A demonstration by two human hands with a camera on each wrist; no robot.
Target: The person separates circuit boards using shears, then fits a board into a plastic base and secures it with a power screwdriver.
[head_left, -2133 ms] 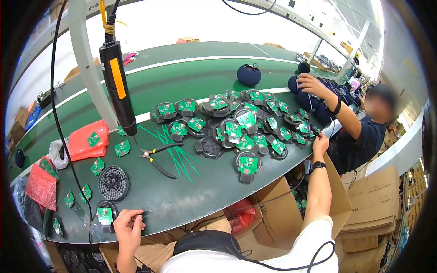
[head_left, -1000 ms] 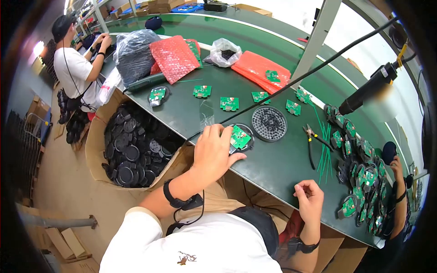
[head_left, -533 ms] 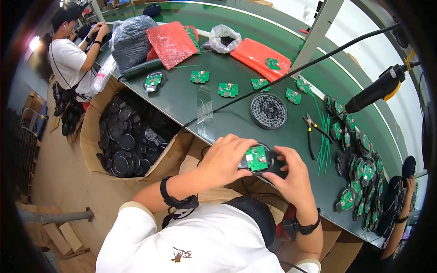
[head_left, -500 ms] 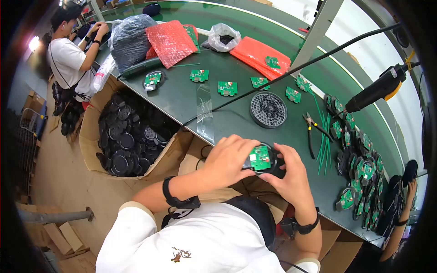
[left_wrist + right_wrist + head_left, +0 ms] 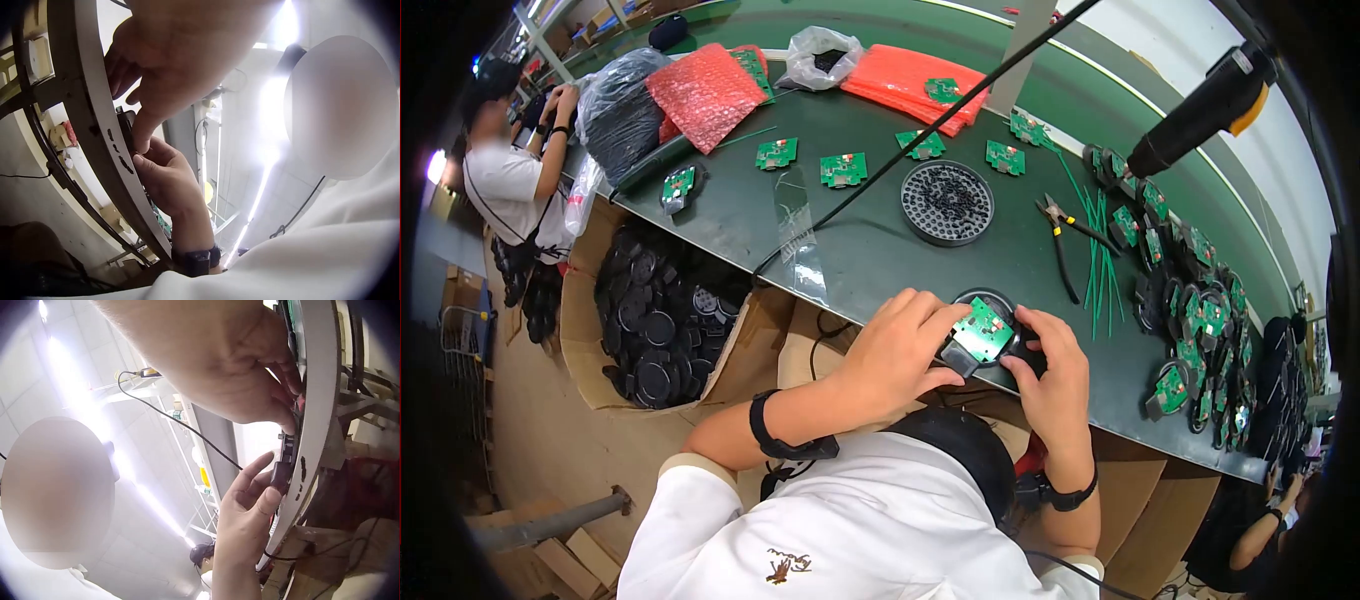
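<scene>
Table [image 5: 870, 250] lies ahead of both hands. L hand [image 5: 895, 350] pinches & R hand [image 5: 1055, 380] grips opp. sides of blk housing [image 5: 998, 299], betw. them at table's near edge. Risk: if either grip slackens, housing may tip & drop off edge; green PCB [image 5: 983, 332] atop could shift, if unfastened. Long axis slants fwd-right, L thumb twd R index; block end [image 5: 958, 359] pts back twd L thumb.

Left grip [image 5: 902, 348], right grip [image 5: 1054, 378], both curled
</scene>
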